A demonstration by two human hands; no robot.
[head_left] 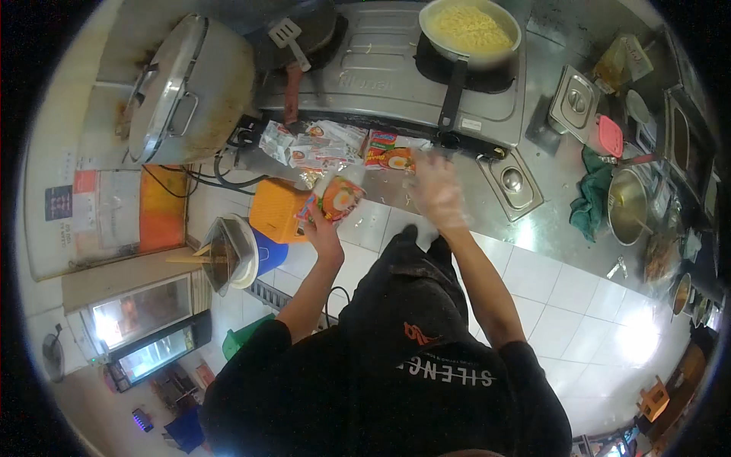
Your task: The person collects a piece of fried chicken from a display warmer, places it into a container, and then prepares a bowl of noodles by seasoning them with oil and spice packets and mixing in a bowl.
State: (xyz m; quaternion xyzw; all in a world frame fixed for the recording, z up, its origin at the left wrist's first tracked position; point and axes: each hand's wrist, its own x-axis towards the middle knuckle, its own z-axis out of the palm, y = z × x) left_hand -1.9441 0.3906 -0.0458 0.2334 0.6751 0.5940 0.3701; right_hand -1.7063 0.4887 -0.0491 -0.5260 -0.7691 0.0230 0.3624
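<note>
My left hand (324, 231) holds an instant noodle packet (337, 200) by its lower left edge, in front of the counter. A second red noodle packet (391, 154) lies on the counter edge below the stove, and my right hand (438, 191), blurred and in a clear plastic glove, is beside its right end. Whether its fingers touch that packet I cannot tell. Several white seasoning packets (325, 143) lie in a pile to the left. Above, a pan of yellow noodles (471, 28) sits on the right burner of the gas stove (377, 74).
A frying pan (302, 34) with a slotted spatula (290, 39) sits on the left burner, beside a large lidded pot (200, 91). An orange basket (277, 211) and blue bucket (268, 251) stand below left. Metal lids (514, 181), a green cloth (591, 194) and a steel bowl (627, 205) are at right.
</note>
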